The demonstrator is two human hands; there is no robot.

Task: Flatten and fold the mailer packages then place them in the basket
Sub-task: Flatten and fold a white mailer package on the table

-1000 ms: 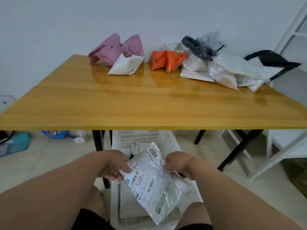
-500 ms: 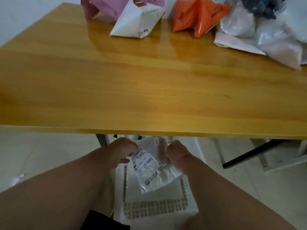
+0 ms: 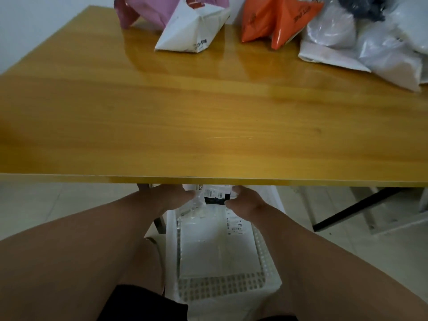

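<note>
Just under the table's front edge, my left hand [image 3: 172, 196] and my right hand [image 3: 246, 201] grip a clear crinkled mailer [image 3: 212, 196] with printed labels, one hand on each side. Its upper part is hidden by the tabletop. They hold it over the far end of a white perforated basket [image 3: 262, 253] on the floor between my legs. A flat white mailer [image 3: 215, 246] lies inside the basket.
The wooden table [image 3: 208, 107] carries several crumpled mailers along its far side: pink [image 3: 148, 10], white [image 3: 192, 31], orange [image 3: 278, 19] and a pile of translucent white bags [image 3: 370, 47]. Black table legs [image 3: 356, 208] stand at right on the tiled floor.
Both hands have carried the clear mailer forward and down, under the table edge and toward the basket's far end. The camera has tilted lower and moved closer to the table.
</note>
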